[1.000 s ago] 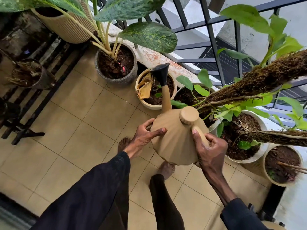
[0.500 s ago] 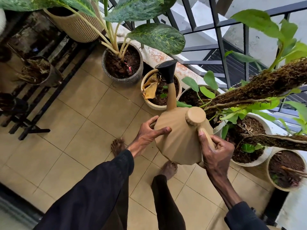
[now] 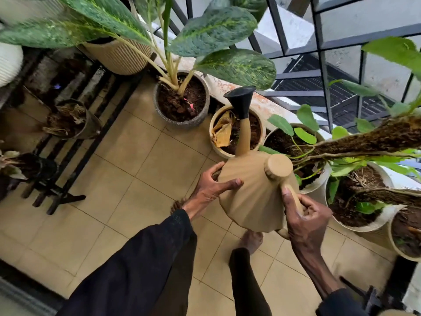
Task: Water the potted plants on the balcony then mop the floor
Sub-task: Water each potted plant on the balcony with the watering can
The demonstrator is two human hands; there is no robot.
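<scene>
I hold a tan ribbed watering can (image 3: 252, 197) over the tiled floor. Its spout ends in a black rose (image 3: 240, 100) that hangs above a small cream pot (image 3: 215, 133) with dark soil and a dry yellow leaf. My right hand (image 3: 305, 220) is wrapped around the can's handle. My left hand (image 3: 211, 185) presses flat against the can's left side. A grey pot with a big-leaved plant (image 3: 182, 101) stands to the left of the cream pot. White pots with a mossy climbing pole (image 3: 355, 197) stand to the right.
A black metal railing (image 3: 323, 65) runs behind the row of pots. At the left, a dark slatted rack (image 3: 66, 160) holds small pots with dried plants. A ribbed beige pot (image 3: 118, 55) stands at the back. My bare feet (image 3: 250, 240) rest on the beige tiles.
The view has shifted down and left, so the pots sit further right and lower in the frame. The can stays in both hands over the cream pot.
</scene>
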